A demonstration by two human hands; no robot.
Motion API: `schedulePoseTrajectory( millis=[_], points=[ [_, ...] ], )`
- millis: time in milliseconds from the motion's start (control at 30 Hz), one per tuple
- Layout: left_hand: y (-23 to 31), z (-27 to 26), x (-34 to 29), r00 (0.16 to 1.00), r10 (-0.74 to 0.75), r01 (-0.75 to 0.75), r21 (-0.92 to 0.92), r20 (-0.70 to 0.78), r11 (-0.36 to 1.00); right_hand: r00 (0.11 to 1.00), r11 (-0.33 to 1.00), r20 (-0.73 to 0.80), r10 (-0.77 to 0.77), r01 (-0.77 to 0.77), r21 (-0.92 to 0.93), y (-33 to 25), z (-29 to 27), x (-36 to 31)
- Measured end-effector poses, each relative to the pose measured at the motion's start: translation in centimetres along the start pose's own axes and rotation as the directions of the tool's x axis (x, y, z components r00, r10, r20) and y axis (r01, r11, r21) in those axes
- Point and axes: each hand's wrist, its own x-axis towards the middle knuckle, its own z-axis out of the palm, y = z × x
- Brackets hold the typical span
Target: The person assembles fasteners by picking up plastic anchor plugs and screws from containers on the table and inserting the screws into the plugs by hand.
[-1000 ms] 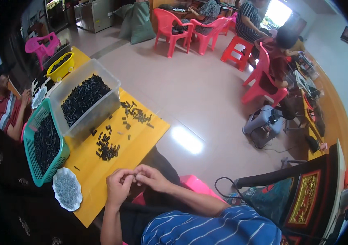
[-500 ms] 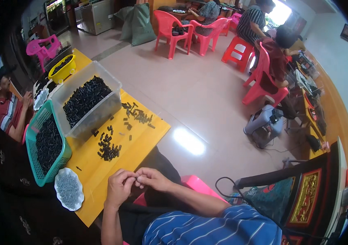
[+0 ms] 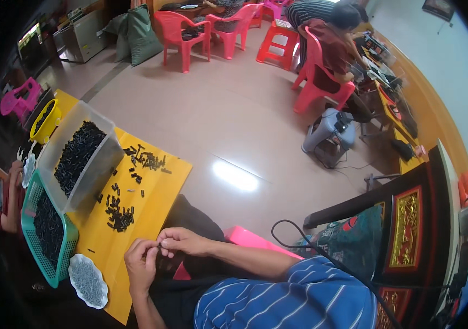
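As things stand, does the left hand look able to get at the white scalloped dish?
Probably yes: the white dish lies left of the left hand, with nothing visible standing between them, though that hand seems busy pinching a small dark piece with the right hand.

Your fingers [image 3: 171, 242] mostly cover the dark piece [image 3: 160, 246] between them, too small to make out. Left of them, the grey bits [image 3: 88, 281] in the white dish [image 3: 71, 272] are too fine to separate. Below them, your left forearm [image 3: 147, 312] is cut off by the lower edge.
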Motion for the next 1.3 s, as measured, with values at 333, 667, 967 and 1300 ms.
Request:
schedulePoseTrajectory(
  millis=[333,667,967,1300],
  points=[
    [-0.7,0.5,-0.2,0.999,-0.042,0.042,-0.023,-0.028,0.999,0.998,0.981,-0.007,-0.068,0.066,-0.184,-0.2,0.3,-0.2],
    [-0.6,0.2,-0.2,0.999,-0.051,0.051,0.040,0.006,0.998,0.997,0.965,-0.030,-0.074,0.064,-0.254,0.5,0.1,0.0],
    [-0.4,0.2,-0.2,0.999,-0.021,0.018,0.079,0.026,0.997,0.995,0.991,-0.082,-0.064,0.054,-0.122,0.9,0.0,0.1],
    [-0.5,0.6,-0.5,1.000,0.006,-0.008,0.115,0.016,0.993,0.997,0.998,-0.063,0.033,-0.036,-0.053,0.5,-0.3,0.0]
  ],
)
